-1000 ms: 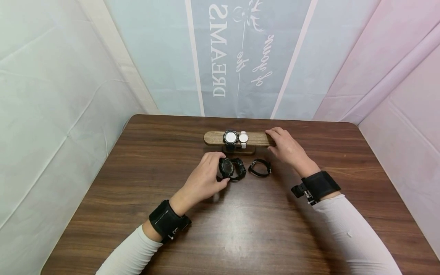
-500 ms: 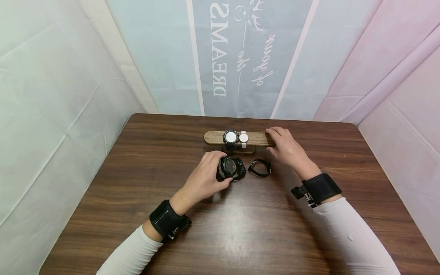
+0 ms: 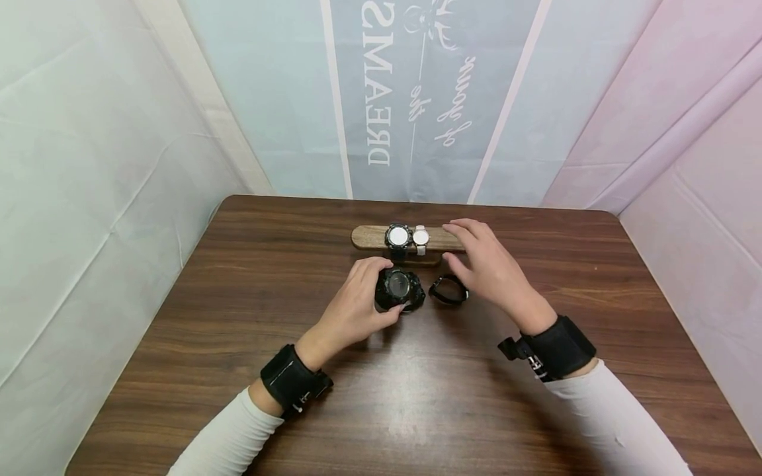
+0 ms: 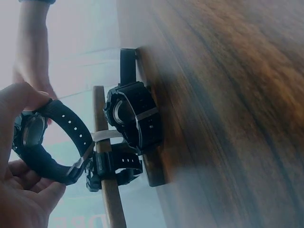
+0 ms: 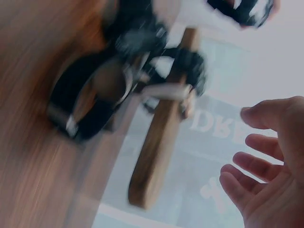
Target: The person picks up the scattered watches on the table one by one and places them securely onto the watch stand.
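Observation:
My left hand (image 3: 356,303) pinches a black sports watch (image 3: 397,283) between thumb and fingers, its strap closed in a loop in the left wrist view. Just to its right stands a second black watch (image 4: 135,116) on the table. My right hand (image 3: 489,270) holds nothing; its fingers are spread apart, over the right end of a wooden watch stand (image 5: 159,152). On the stand's bar sit a large black watch (image 3: 398,236) with a bright face and a small white-strapped watch (image 3: 421,239). A slim black-strapped watch (image 3: 448,291) lies looped on the table below my right hand.
A brown wood-grain table (image 3: 411,396) carries everything, and the stand is toward its far edge. Behind it hangs a pale blue printed cloth (image 3: 440,99); white fabric (image 3: 107,165) covers the left side.
My right hand has let go of the stand's right end and shifted slightly left. My left hand has raised its watch a little and turned its face upward.

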Action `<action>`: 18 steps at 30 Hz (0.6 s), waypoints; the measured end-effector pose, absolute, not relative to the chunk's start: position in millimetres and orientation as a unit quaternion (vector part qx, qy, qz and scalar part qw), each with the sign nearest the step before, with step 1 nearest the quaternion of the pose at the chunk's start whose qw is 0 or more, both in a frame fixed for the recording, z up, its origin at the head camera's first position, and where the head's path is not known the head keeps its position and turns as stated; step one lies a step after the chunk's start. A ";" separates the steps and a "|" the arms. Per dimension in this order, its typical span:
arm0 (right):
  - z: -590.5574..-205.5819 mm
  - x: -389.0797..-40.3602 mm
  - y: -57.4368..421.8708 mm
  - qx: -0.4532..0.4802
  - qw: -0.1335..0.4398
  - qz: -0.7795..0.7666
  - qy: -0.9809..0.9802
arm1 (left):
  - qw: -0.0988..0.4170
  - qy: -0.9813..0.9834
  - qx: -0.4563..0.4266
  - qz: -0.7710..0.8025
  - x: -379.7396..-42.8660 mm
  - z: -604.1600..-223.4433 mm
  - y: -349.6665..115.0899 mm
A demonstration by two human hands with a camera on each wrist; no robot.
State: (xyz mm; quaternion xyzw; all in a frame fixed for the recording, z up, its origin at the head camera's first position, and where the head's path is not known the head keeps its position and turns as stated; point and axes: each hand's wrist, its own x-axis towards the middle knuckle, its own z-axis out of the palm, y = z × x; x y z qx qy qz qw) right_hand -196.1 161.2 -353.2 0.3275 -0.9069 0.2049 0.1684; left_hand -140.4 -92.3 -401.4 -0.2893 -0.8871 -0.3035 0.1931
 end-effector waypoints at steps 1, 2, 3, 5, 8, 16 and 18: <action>-351.5 -192.1 157.4 0.335 0.170 0.217 -0.901 | 0.195 -0.887 -0.288 -0.303 -140.6 -401.2 -91.8; -350.4 -188.3 153.6 0.343 0.172 0.228 -0.895 | 0.196 -0.888 -0.286 -0.303 -140.7 -401.0 -91.1; -349.8 -184.4 149.9 0.350 0.172 0.238 -0.890 | 0.198 -0.888 -0.284 -0.302 -140.8 -400.7 -90.5; -349.4 -177.3 142.3 0.362 0.170 0.253 -0.881 | 0.201 -0.889 -0.281 -0.301 -141.2 -399.7 -89.1; -351.3 -167.9 133.1 0.374 0.160 0.267 -0.874 | 0.204 -0.889 -0.278 -0.300 -141.8 -398.0 -86.7; -359.8 -153.3 117.0 0.377 0.138 0.285 -0.870 | 0.201 -0.898 -0.261 -0.293 -141.6 -394.5 -82.2; -361.4 -152.4 114.7 0.378 0.137 0.290 -0.868 | 0.199 -0.899 -0.259 -0.292 -141.8 -394.2 -81.5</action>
